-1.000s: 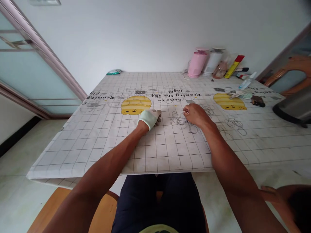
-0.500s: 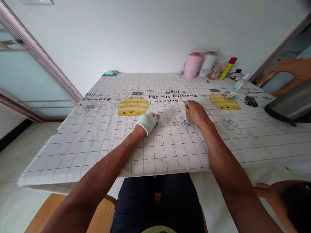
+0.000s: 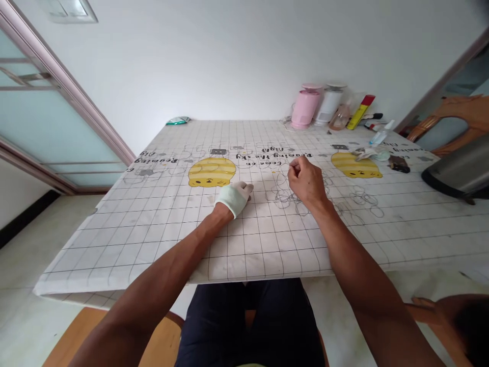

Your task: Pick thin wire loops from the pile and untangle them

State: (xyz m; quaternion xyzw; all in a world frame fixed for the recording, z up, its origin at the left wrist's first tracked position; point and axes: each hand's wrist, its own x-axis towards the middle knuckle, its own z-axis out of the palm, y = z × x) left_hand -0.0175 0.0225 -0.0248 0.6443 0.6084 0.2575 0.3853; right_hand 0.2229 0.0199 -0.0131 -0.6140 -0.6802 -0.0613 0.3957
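My left hand, in a white glove with a pale green cuff, rests closed on the checked tablecloth. What its curled fingers hold, if anything, is hidden. Bare and held in a pinch, my right hand hovers over a loose tangle of thin dark wire-like loops. Whatever sits between its fingertips is too fine to make out. More thin loops lie right of my right wrist, and faint ones spread across the far left of the cloth.
Along the wall stand a pink cylindrical device, a white one, a bottle and a yellow-red can. A steel kettle lies at the right. A small green packet is at the back left. A wooden chair stands beyond.
The whole view has shifted slightly. My right hand has turned a little, with its fingers still pinched near the loops. My left hand stays closed in about the same place.
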